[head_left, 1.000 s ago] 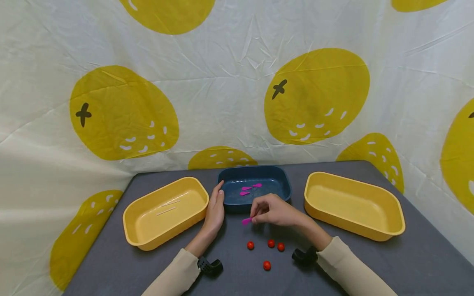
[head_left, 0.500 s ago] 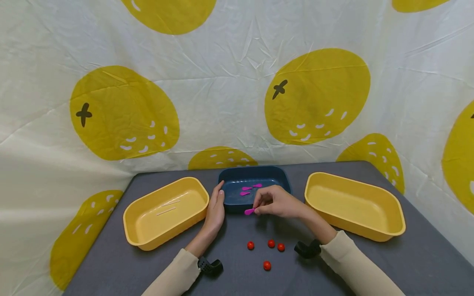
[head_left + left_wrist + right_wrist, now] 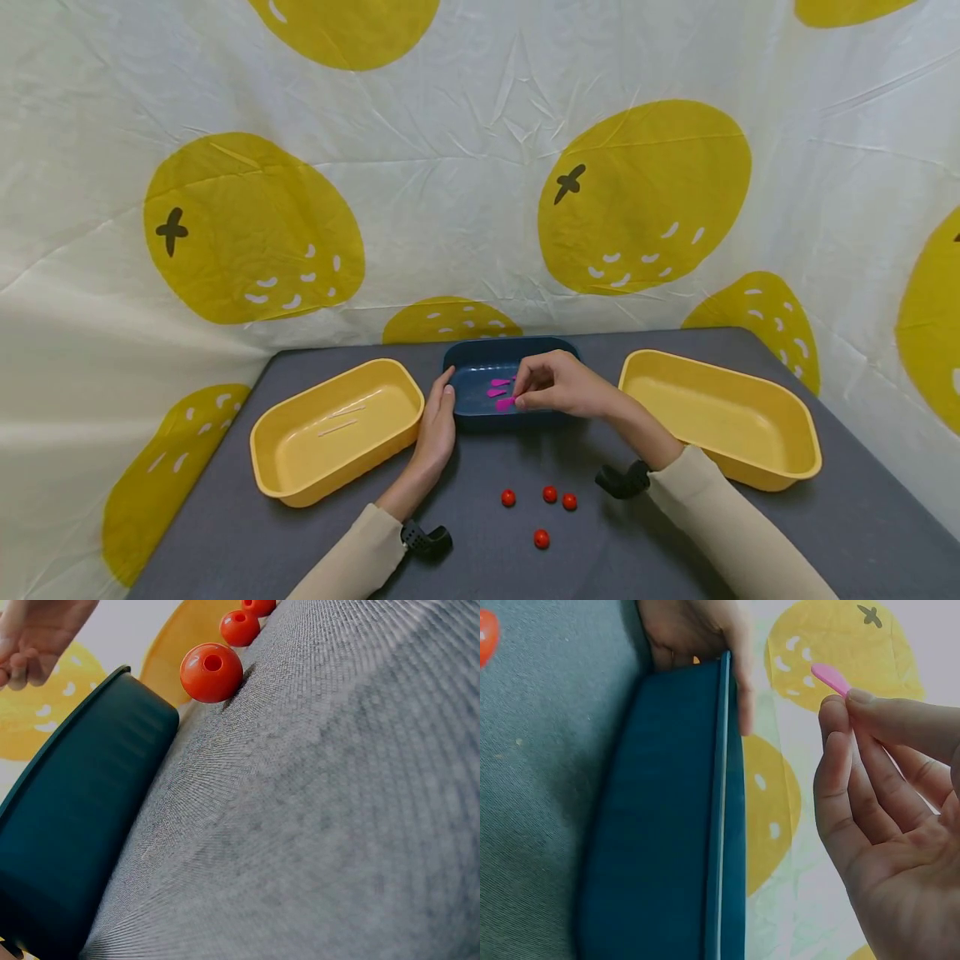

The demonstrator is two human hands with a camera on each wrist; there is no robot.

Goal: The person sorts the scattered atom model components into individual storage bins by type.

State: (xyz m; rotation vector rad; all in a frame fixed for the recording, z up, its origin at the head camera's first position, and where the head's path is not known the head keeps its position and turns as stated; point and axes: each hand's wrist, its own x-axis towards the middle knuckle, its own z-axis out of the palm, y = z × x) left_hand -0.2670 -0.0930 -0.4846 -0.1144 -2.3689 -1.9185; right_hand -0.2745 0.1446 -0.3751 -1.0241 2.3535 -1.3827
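Note:
My right hand (image 3: 562, 385) pinches a small pink spoon (image 3: 831, 677) between thumb and fingertips. It is raised over the front part of the dark blue tray (image 3: 491, 422), above the rim in the right wrist view. Several similar pink spoons lie on the tray's floor, one of them a pink spoon (image 3: 497, 392) left of my fingers; my hand partly covers another. My left hand (image 3: 437, 421) rests against the tray's left end with its fingers extended. Seen from the right wrist, the left hand (image 3: 697, 634) lies at the tray's far end.
A yellow tray (image 3: 300, 492) on the left holds two thin pale sticks (image 3: 337, 428). Another yellow tray (image 3: 738, 468) stands on the right, behind my right forearm. Several red beads, including a holed red bead (image 3: 211, 673), lie on the grey cloth in front of the blue tray.
My right hand has carried the pink spoon up and forward from in front of the blue tray to over it. The left hand has stayed at the tray's side.

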